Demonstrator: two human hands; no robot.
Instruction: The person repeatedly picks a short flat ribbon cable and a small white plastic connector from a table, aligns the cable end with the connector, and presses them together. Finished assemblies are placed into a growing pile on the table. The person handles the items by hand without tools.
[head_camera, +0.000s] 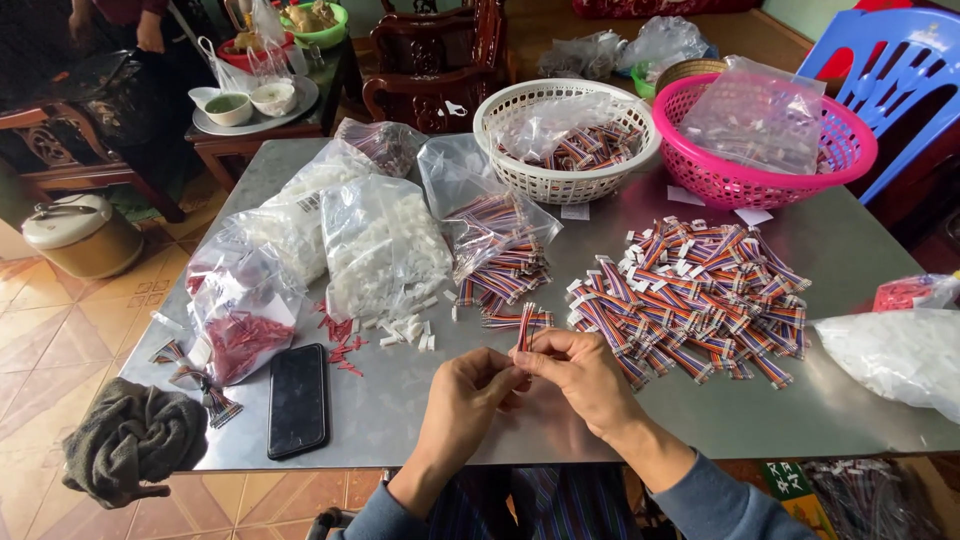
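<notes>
My left hand (468, 392) and my right hand (578, 372) meet over the near edge of a grey metal table (420, 410). Together they pinch a short striped ribbon cable (524, 327) that stands upright between the fingertips. Just beyond it lies a small pile of the same cables (505, 285), spilling from a clear bag (487, 210). To the right spreads a large heap of finished cables with white plugs (695, 295). Loose white plastic connectors (408, 330) and small red pieces (340, 345) lie to the left of my hands.
A black phone (298, 398) lies face down at the front left, beside a dark cloth (132, 438). Bags of white connectors (380, 245) and red parts (240, 320) stand behind. A white basket (565, 135) and a pink basket (765, 140) sit at the back. A blue chair (900, 70) stands behind the table.
</notes>
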